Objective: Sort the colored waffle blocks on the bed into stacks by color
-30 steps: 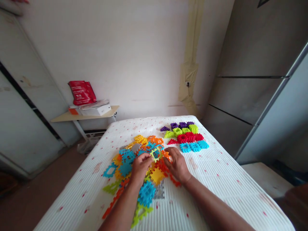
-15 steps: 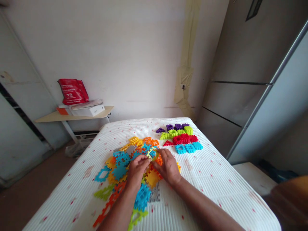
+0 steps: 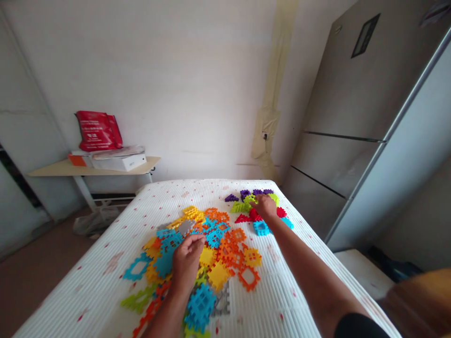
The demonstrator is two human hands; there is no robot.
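White-covered table [image 3: 278, 286] bearing a loose heap of notched plastic pieces [image 3: 218, 276], lower centre, and colour-matched rows [image 3: 255, 215] right of centre.
The left hand [image 3: 186, 257] is curled over the heap, lower centre; whether it pinches anything cannot be told. The right hand [image 3: 266, 205], right of centre, reaches over light-green pieces [image 3: 241, 207], its grip hidden.

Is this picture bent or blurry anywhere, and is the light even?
In the head view, the fridge leans and stretches, likely lens distortion; the wall looks brightest around its middle, duller toward the sides; the brownish shape at lower right is too blurred to identify; the yellow pieces near the left hand show fairly clear edges.
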